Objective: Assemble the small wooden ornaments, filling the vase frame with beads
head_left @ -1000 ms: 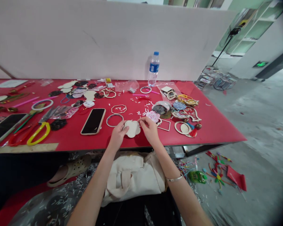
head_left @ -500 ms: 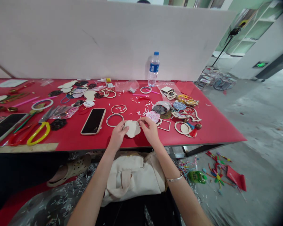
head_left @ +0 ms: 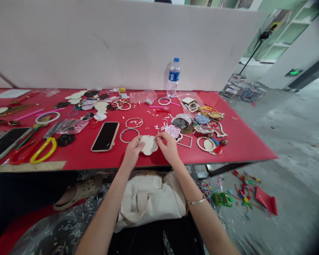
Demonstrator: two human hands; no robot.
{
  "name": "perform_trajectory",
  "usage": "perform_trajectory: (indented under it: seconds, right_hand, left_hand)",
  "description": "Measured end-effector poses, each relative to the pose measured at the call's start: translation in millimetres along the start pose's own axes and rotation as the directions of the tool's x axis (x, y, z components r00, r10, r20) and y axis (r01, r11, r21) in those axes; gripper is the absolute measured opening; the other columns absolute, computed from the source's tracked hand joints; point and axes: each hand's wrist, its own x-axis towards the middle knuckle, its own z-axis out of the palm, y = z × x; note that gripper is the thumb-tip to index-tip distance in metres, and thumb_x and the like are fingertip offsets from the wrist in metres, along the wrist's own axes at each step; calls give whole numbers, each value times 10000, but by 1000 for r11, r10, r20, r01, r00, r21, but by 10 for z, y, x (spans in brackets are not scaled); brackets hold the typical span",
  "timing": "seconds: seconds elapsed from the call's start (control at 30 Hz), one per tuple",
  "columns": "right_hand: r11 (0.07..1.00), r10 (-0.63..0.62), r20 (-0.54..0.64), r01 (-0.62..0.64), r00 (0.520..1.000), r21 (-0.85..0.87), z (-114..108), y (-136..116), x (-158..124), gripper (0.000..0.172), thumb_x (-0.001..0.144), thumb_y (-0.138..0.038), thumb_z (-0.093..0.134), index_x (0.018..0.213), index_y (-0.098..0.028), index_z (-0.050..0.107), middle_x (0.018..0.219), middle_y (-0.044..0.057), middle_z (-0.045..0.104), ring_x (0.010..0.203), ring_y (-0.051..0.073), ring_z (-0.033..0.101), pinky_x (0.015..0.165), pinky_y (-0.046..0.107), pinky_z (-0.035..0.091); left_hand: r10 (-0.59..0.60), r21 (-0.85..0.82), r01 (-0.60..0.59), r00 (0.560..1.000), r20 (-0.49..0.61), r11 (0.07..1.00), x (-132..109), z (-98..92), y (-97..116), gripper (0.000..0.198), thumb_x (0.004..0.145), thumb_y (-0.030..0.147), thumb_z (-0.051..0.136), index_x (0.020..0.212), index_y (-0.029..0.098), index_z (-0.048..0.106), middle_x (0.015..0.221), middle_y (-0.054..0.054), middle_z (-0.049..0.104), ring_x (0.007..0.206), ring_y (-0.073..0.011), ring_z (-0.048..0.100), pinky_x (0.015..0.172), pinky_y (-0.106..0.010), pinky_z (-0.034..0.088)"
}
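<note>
The left hand [head_left: 133, 149] and right hand [head_left: 168, 146] pinch the scalloped piece [head_left: 149, 145] at nine and two o'clock, best held lightly level.

Dark rounded shape [head_left: 163, 1] now showing wider above the white partition [head_left: 122, 46], pale flower-shaped piece [head_left: 149, 145] very slightly shifted

Craft workshop in a bare-floored room

Yellow-handled scissors [head_left: 46, 151], cut-out frames [head_left: 134, 123] and a red-and-blue tassel [head_left: 218, 149] lie on the red surface [head_left: 244, 141] among white scraps [head_left: 156, 127]; coloured craft pieces [head_left: 245, 199] litter the grey concrete floor [head_left: 295, 131], with open shelves [head_left: 291, 34] and a lit green exit sign [head_left: 294, 72] beyond
</note>
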Motion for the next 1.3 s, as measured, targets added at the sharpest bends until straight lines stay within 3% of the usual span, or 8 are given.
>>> perform_trajectory:
  seconds: [0.17, 0.37, 1.3]
  right_hand:
    - [983, 103, -22, -99, 994, 156, 17, 49, 3, 133, 838, -282, 474, 858, -210, 584, 803, 9, 638, 740, 147, 593, 711, 270, 477]
    - [957, 163, 84, -179, 983, 229, 17, 76, 7, 180, 813, -303, 494, 869, -206, 634, 797, 4, 658, 729, 150, 596, 686, 272, 481]
    - [945, 164, 105, -186, 981, 268, 22, 84, 2, 198, 795, -304, 509, 879, -188, 645, 818, 9, 667, 760, 150, 600, 722, 269, 473]
  left_hand:
    - [8, 36, -9, 999, 38, 999, -21, 14, 47, 390, 733, 364, 672, 1050, 147, 602, 987, -70, 690, 890, -213, 632, 766, -286, 468]
    - [15, 86, -21, 997, 77, 996, -40, 28, 106, 397, 729, 374, 670, 1048, 145, 611, 962, -62, 686, 883, -213, 622, 771, -289, 458]
    - [23, 132, -33, 997, 80, 991, -32, 13, 78, 372, 752, 379, 635, 1036, 144, 586, 941, -53, 677, 847, -194, 612, 749, -276, 454]
